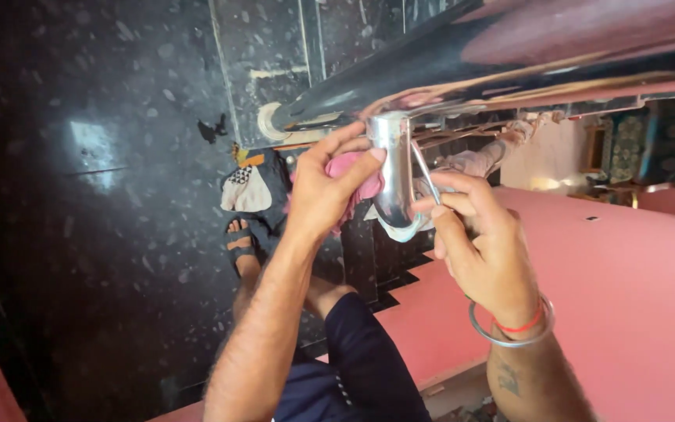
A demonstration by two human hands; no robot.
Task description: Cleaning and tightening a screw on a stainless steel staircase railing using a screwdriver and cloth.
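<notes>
A polished steel handrail (431, 55) runs across the top of the head view, with a shiny curved steel bracket (394, 176) hanging under it. My left hand (330, 187) presses a pink cloth (347, 168) against the left side of the bracket. My right hand (482, 242) pinches a thin bent metal key (427, 178) whose upper end goes into the bracket. A steel bangle and a red thread sit on my right wrist (521, 324).
A pink wall (619, 273) lies to the right. Dark speckled stone floor (103, 195) shows to the left, with my sandalled foot (240, 242) and dark trouser leg (353, 352). A folded cloth bag (248, 187) lies on the floor near the rail's base flange (269, 121).
</notes>
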